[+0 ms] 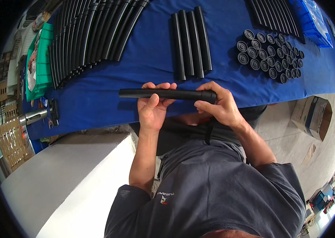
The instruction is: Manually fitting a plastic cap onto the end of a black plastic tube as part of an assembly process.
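Note:
A black tube [171, 94] lies level across both hands above the near edge of the table. My left hand [152, 107] is closed round its left part, thumb in front and fingertips showing behind. At the tube's right end, a slightly wider collar or cap [207, 95] sits in the grip of my right hand [221, 104], thumb and fingers wrapped round it. Just beyond, several loose black tubes [191, 43] lie side by side on the blue cloth. To their right stands a cluster of round black caps [271, 61] with ringed tops.
Long black tubes [92, 31] are stacked at the far left beside a green bin [42, 63]. More thin black tubes [276, 16] and a blue crate [314, 23] sit far right. A cylindrical metal tool [36, 116] rests at the left edge. A cardboard box [312, 117] stands on the floor.

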Motion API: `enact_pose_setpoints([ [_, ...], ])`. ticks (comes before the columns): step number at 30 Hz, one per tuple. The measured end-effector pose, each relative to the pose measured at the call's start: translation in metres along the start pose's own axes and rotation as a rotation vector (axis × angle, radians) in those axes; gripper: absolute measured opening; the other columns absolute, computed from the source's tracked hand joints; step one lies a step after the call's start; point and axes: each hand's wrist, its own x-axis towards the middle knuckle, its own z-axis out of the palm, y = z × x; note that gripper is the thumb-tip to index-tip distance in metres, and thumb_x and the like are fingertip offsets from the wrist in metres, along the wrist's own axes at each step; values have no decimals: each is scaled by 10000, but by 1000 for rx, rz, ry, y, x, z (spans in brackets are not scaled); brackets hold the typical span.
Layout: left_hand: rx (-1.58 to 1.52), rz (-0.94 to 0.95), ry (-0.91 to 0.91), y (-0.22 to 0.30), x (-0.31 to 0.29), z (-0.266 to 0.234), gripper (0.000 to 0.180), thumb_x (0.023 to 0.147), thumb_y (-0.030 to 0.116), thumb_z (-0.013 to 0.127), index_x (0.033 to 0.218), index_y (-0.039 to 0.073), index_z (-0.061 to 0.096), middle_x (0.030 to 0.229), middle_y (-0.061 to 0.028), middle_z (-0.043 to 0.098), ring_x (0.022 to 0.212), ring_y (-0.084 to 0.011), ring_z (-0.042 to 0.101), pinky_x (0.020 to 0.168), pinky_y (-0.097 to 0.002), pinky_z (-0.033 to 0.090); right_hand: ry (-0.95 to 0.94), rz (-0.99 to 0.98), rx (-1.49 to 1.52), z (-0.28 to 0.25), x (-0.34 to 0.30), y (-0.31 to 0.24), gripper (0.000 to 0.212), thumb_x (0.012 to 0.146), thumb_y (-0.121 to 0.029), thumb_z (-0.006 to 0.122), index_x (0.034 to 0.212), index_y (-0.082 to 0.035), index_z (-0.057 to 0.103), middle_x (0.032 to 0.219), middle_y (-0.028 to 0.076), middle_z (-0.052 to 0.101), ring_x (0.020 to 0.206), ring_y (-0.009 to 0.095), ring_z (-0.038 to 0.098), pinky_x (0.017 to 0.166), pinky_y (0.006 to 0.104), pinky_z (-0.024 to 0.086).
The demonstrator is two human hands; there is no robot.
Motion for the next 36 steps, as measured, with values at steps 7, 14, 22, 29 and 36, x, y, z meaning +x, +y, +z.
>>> enact_pose_setpoints([
  [7, 6, -10, -27, 1, 2, -3, 271, 939, 59, 659, 1185, 77, 546, 1199, -233, 651, 1209, -409, 605, 942, -509, 597, 24, 51, 92, 6, 0, -5, 343, 878, -120, 761, 1151, -2, 593, 746, 14, 649, 658, 50, 626, 553, 196, 476],
  [14, -5, -6, -20, -2, 0, -2, 291, 945, 50, 645, 1214, 86, 540, 1217, -218, 649, 1226, -406, 594, 964, -532, 577, 103, -102, -65, 6, -3, 6, 334, 856, -127, 782, 1116, 4, 619, 776, 12, 621, 700, 64, 588, 593, 245, 482],
  [22, 8, -4, -80, 2, -1, -6, 306, 952, 42, 632, 1238, 66, 525, 1225, -226, 641, 1225, -394, 597, 970, -505, 582, 54, -7, -60, 5, -5, -13, 303, 850, -113, 774, 1086, 7, 626, 726, 36, 619, 671, 97, 591, 587, 280, 483],
  [29, -52, -51, -73, 3, -2, -14, 338, 938, 40, 653, 1246, 57, 515, 1240, -236, 633, 1242, -413, 579, 990, -527, 561, 79, -471, -393, 6, -4, -7, 373, 858, -111, 748, 1152, 15, 558, 912, 201, 635, 805, 327, 671, 680, 383, 533],
  [36, -47, -61, -56, 5, -1, -10, 326, 916, 16, 668, 1203, 53, 517, 1191, -244, 646, 1191, -417, 614, 943, -522, 591, -106, -220, -167, 4, -6, -5, 316, 925, -161, 698, 1086, 32, 506, 578, 76, 614, 480, 173, 634, 476, 313, 478],
])
